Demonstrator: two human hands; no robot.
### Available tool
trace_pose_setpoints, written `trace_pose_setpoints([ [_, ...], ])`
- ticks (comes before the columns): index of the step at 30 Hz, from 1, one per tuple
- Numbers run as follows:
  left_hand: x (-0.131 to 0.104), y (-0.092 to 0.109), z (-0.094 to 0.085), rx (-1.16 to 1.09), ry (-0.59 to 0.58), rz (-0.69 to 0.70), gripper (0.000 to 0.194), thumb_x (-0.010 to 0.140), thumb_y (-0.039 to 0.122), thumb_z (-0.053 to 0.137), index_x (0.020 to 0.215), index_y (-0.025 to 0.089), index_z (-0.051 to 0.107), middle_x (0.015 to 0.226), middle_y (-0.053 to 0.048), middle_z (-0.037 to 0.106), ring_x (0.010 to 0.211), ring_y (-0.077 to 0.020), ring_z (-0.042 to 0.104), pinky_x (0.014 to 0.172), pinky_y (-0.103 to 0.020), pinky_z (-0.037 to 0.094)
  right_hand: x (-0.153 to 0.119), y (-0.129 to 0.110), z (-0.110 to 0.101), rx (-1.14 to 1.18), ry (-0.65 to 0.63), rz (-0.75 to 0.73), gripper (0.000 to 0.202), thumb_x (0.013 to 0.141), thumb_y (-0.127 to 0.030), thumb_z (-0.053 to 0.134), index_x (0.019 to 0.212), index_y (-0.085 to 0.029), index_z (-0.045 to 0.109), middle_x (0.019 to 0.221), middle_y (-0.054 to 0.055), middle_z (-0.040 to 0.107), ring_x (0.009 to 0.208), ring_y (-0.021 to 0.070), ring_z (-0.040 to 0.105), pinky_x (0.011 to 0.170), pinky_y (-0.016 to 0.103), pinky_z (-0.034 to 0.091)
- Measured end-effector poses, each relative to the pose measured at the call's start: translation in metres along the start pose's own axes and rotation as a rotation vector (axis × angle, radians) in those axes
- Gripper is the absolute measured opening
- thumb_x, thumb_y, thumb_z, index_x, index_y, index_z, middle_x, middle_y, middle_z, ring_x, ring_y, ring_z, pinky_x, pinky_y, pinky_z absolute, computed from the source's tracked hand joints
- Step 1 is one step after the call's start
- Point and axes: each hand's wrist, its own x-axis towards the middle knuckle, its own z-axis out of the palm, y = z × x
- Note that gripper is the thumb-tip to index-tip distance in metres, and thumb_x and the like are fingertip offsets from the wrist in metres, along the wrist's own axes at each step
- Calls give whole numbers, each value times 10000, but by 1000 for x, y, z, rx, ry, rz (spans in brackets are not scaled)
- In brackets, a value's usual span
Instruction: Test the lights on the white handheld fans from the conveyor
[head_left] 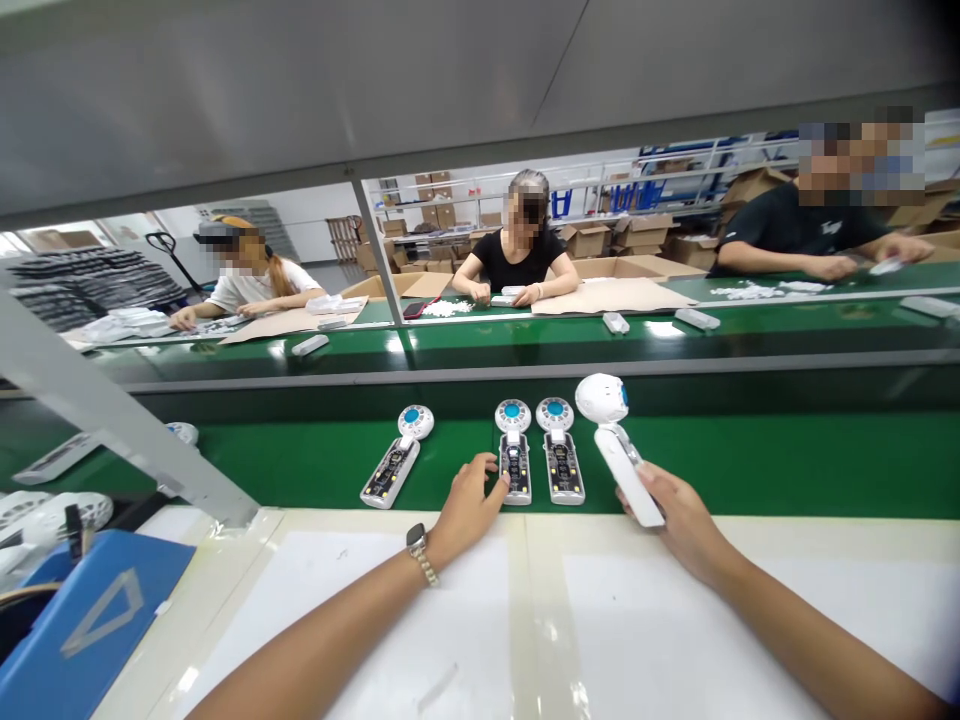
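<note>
My right hand grips the handle of a white handheld fan, raised and tilted, its round head up and its board side turned away to the right. My left hand has its thumb and fingers at the left edge of another handheld fan, which lies on the green belt. That fan shows a blue-centred round head and a black circuit board in its uncovered handle. A similar open fan lies just right of it. A third open fan lies slanted farther left.
The green belt runs across beyond the white worktable. A blue bin and a slanted metal post stand at left. Three co-workers sit across a second belt with white parts. A grey shelf hangs overhead.
</note>
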Motion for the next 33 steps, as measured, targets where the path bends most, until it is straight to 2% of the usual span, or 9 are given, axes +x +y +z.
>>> trace_pose_setpoints([
  [4, 0, 0, -1, 49, 56, -36, 402, 835, 399, 442, 1155, 156, 410, 1094, -114, 529, 1021, -253, 488, 892, -407, 355, -11, -4, 10, 84, -85, 32, 405, 700, -454, 657, 985, -197, 526, 648, -2, 600, 534, 118, 490, 455, 210, 345],
  [8, -1, 3, -1, 65, 117, -71, 523, 826, 414, 450, 1234, 117, 314, 1152, -152, 473, 1097, -278, 453, 918, -422, 330, -13, -3, 15, 71, -58, 21, 505, 639, -441, 715, 1033, -233, 477, 670, -14, 602, 592, 148, 544, 486, 224, 378],
  [13, 0, 4, -2, 41, 151, -77, 518, 765, 381, 534, 1186, 135, 359, 1118, -133, 472, 1071, -284, 460, 910, -416, 336, -15, -6, 21, 65, -16, 18, 584, 659, -462, 686, 1140, -223, 456, 777, 23, 633, 645, 182, 570, 527, 261, 407],
  [18, 4, 0, -6, 21, 210, -86, 553, 684, 271, 598, 1169, 129, 373, 1155, -148, 440, 1087, -300, 437, 899, -419, 347, -18, -13, 24, 67, 6, 13, 539, 666, -465, 676, 1110, -210, 507, 819, 34, 641, 708, 204, 588, 564, 269, 419],
  [20, 7, -1, -8, -84, 226, -140, 601, 639, 206, 625, 1177, 133, 366, 1166, -145, 445, 1058, -287, 466, 898, -412, 352, -18, -15, 25, 64, 1, 24, 542, 671, -462, 671, 1119, -204, 510, 778, 31, 641, 684, 205, 587, 556, 274, 417],
  [22, 10, -3, -9, -282, 265, -231, 635, 608, 158, 646, 1177, 142, 366, 1180, -139, 457, 1021, -268, 501, 890, -396, 366, -18, -15, 25, 77, -2, 35, 535, 679, -448, 672, 1125, -199, 514, 741, 27, 641, 665, 197, 583, 549, 272, 418],
  [26, 16, -9, -11, -542, 390, -357, 532, 692, 233, 630, 1153, 159, 375, 1167, -134, 491, 1030, -244, 516, 858, -357, 406, -17, -14, 22, 144, 8, 87, 438, 676, -407, 694, 1040, -203, 563, 769, 30, 658, 660, 172, 583, 538, 251, 427],
  [29, 19, -13, -16, -636, 460, -365, 477, 767, 315, 573, 1166, 178, 351, 1168, -129, 494, 1038, -214, 525, 835, -320, 429, -17, -14, 18, 206, 14, 157, 403, 668, -373, 712, 1010, -216, 565, 820, 34, 676, 704, 180, 608, 572, 259, 457],
  [33, 21, -8, -25, -762, 422, -296, 351, 745, 268, 572, 1057, 152, 457, 1005, -85, 576, 887, -163, 583, 767, -278, 457, -17, -15, 19, 228, -20, 141, 399, 653, -329, 732, 998, -227, 561, 878, 46, 687, 801, 215, 634, 642, 291, 483],
])
